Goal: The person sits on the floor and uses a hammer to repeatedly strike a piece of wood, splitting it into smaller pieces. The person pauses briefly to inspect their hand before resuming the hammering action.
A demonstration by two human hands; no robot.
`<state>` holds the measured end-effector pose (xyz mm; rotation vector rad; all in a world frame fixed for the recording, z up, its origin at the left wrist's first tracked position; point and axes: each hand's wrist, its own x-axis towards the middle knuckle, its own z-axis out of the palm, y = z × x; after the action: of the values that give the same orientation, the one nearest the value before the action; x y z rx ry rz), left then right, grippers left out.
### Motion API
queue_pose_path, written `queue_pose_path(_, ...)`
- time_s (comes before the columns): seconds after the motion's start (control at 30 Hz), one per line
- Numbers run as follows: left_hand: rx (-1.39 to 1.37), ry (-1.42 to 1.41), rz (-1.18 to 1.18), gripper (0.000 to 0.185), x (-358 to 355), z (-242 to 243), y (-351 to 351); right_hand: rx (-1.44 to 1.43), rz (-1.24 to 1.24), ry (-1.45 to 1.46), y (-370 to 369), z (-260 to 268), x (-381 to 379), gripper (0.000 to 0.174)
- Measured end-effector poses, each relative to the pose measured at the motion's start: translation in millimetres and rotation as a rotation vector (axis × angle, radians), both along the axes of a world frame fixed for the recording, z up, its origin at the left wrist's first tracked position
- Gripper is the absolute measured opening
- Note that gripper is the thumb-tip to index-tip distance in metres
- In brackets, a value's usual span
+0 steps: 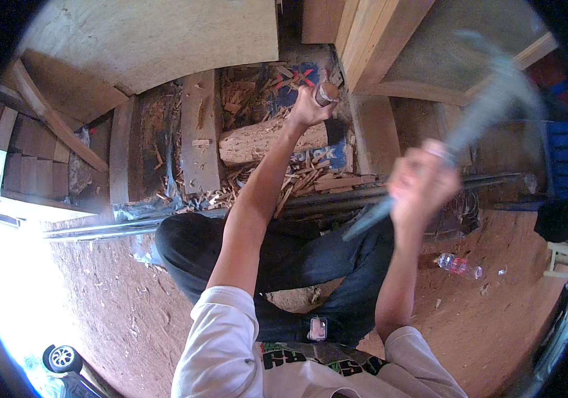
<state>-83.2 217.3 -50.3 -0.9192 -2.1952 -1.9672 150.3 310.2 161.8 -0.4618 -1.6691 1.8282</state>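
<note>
My left hand (309, 110) grips a round tool handle (327, 93) with a brown wooden end facing up. The tool's lower part is hidden from me. Just below this hand lies a rough-hewn log (254, 142), its surface full of cut marks. My right hand (426, 181) holds a hammer (478, 117) raised at the right. The hammer is blurred, with its head up and the tail of its handle pointing down over my thigh. Wood chips (304, 184) are scattered around the log.
A thick plank (200, 132) lies left of the log, and wooden posts (378, 45) stand at right. Metal bars (343, 195) cross before my knees. A plastic bottle (458, 265) lies on the dirt floor (443, 318). A blue crate (567, 154) stands far right.
</note>
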Motion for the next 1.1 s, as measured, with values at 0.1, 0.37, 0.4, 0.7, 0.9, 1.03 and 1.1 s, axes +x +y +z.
queue_pose_path(0.1,0.060,0.049,0.008,0.018,-0.6,-0.2,0.4,0.491,0.309,-0.686,0.9,-61.8,-23.3,0.038)
queue_pose_path(0.37,0.124,-0.102,-0.042,0.037,-5.7,5.3,7.7,-0.280,0.181,-0.623,17.2,-136.1,13.6,0.043)
queue_pose_path(0.4,0.108,-0.141,-0.044,0.027,-8.5,5.4,6.6,-0.236,0.196,-0.633,16.6,-145.7,14.2,0.040)
queue_pose_path(0.7,0.110,-0.423,0.261,0.015,-63.9,-6.5,-20.9,0.370,0.404,-0.702,-11.8,-231.5,-4.1,0.041)
queue_pose_path(0.9,0.502,-0.514,0.583,0.012,-42.1,-7.8,-59.1,0.110,0.374,-0.864,-14.3,-257.3,-5.0,0.043)
queue_pose_path(1.03,0.700,-0.693,0.438,0.015,-10.5,1.6,-108.7,0.146,0.452,-0.831,-8.9,-258.1,-5.0,0.047)
queue_pose_path(1.1,0.909,-0.820,0.243,0.025,8.2,11.9,-148.2,0.181,0.397,-0.831,-10.4,-254.9,-5.3,0.048)
